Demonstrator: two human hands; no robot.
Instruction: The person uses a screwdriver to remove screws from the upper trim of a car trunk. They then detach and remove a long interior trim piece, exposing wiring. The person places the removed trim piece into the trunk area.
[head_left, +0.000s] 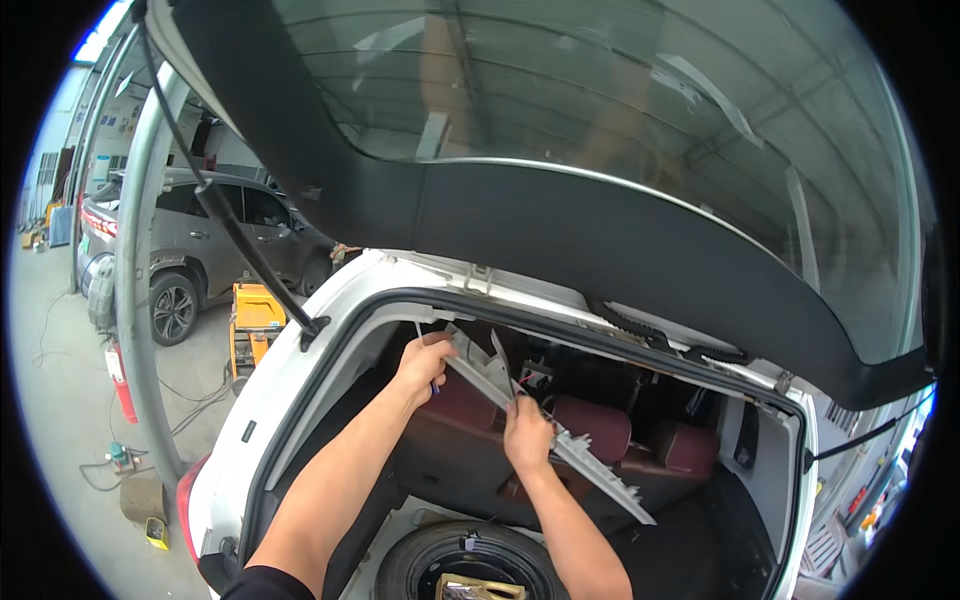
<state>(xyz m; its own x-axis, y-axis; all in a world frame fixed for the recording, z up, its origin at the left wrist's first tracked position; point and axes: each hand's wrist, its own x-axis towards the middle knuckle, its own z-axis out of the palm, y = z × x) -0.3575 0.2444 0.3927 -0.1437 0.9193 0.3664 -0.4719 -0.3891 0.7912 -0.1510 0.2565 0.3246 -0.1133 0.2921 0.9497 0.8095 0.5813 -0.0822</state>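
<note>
Grip: L hand, ctr of frame, fingers curled closed on upper end of trim panel; small blue item shows at underside of same fist, kind n/d. R hand, right of ctr, closed on mid-length of panel, thumb uppermost. Slim dark piece rises above R fist; can't tell if held or part of panel.

Pose: both forearms enter from lower edge; L slants up to the right, R leans up to the left. L hand sits higher than R. Dark sleeve at lower left, qty 1.

Panel: qty 1, grey, long, tilted, running from ctr down to lower right, clips along its edge.

Below hands, lower ctr: spare tyre, qty 1, w/ 1 yellow-edged item inside its ring. Beyond panel: dark-red headrests, qty 3 visible. Around: white car body, qty 1; tailgate raised across top, struts qty 2, one each side.

Left of frame, farther: grey post, 1 red extinguisher, 1 orange machine. Behind, upper left: grey car, qty 1.
</note>
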